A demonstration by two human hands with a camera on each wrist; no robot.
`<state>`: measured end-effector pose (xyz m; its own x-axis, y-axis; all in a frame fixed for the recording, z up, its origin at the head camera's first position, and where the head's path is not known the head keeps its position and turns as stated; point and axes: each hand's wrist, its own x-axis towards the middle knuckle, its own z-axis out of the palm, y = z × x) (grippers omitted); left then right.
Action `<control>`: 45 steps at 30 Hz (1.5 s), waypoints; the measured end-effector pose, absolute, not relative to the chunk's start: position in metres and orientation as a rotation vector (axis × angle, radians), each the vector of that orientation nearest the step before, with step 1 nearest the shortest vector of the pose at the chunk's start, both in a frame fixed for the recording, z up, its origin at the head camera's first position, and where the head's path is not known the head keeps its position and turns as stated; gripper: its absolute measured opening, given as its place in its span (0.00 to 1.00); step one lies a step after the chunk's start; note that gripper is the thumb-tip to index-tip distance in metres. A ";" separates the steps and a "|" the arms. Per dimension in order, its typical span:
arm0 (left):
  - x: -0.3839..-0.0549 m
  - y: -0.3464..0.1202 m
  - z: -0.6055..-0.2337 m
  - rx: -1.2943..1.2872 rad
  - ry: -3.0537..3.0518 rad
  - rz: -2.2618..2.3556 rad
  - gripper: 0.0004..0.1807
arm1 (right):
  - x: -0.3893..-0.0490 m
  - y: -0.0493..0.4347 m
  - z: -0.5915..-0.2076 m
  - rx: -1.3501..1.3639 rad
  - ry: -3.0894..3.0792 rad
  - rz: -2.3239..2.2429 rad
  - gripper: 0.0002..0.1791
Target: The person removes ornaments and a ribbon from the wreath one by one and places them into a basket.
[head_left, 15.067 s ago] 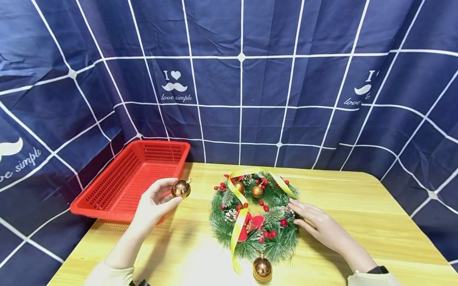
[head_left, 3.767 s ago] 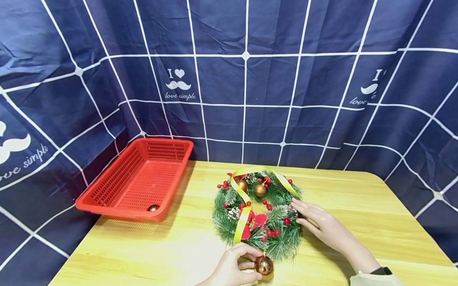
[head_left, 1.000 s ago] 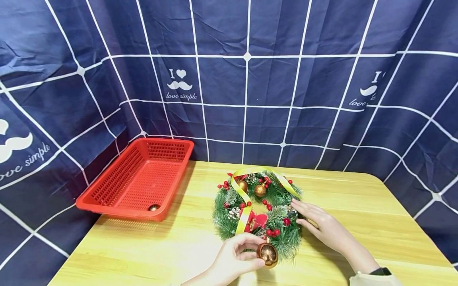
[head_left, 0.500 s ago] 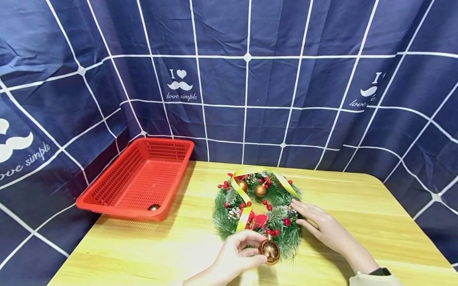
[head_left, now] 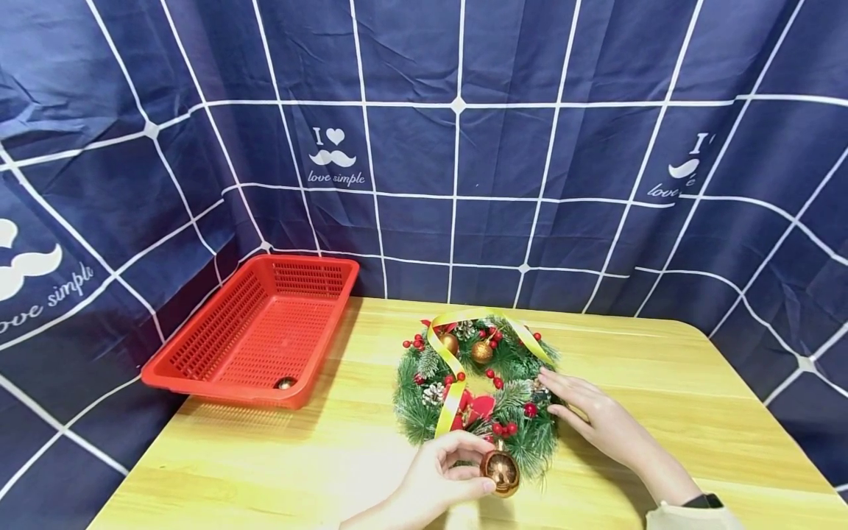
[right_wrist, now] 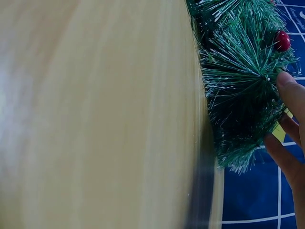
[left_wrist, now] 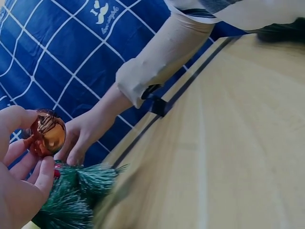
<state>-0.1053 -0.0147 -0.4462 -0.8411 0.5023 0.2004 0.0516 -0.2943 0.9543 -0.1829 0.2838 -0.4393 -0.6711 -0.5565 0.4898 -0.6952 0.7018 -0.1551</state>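
Note:
My left hand [head_left: 430,475] pinches a shiny copper Christmas ball [head_left: 500,473] between thumb and fingers, at the near edge of the wreath. The same ball [left_wrist: 47,133] shows close up in the left wrist view, gripped by its side. The green Christmas wreath [head_left: 414,416] lies on the table, with red berries, pine cones, a red flower and two gold balls. A yellow ribbon [head_left: 453,401] runs across it. On the wreath's right side rest the extended fingers of my right hand [head_left: 596,419]. In the right wrist view, the thumb [right_wrist: 291,93] touches the green needles.
A red plastic basket [head_left: 308,353] stands at the left of the table, with one copper ball [head_left: 285,383] in its near right corner. The wooden table [head_left: 669,412] reaches back to a dark blue checked curtain [head_left: 497,147].
Earlier, my left hand held another copper ball beside the basket; one now lies inside it. The left hand then took the ball before the wreath and lifted it slightly. The right hand stayed put.

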 end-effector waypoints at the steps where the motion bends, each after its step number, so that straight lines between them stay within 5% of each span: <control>1: -0.104 -0.014 -0.448 0.705 1.659 2.208 0.20 | -0.183 0.284 -0.439 0.976 -2.495 0.470 0.29; 45: -0.101 -0.016 -0.453 0.653 1.702 2.248 0.20 | -0.184 0.284 -0.440 1.015 -2.438 0.474 0.31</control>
<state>-0.1007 -0.0155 -0.4528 -0.8694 0.4514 0.2012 0.0711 -0.2887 0.9548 -0.1844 0.2836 -0.4404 -0.6250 -0.5741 0.5289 -0.7304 0.6692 -0.1367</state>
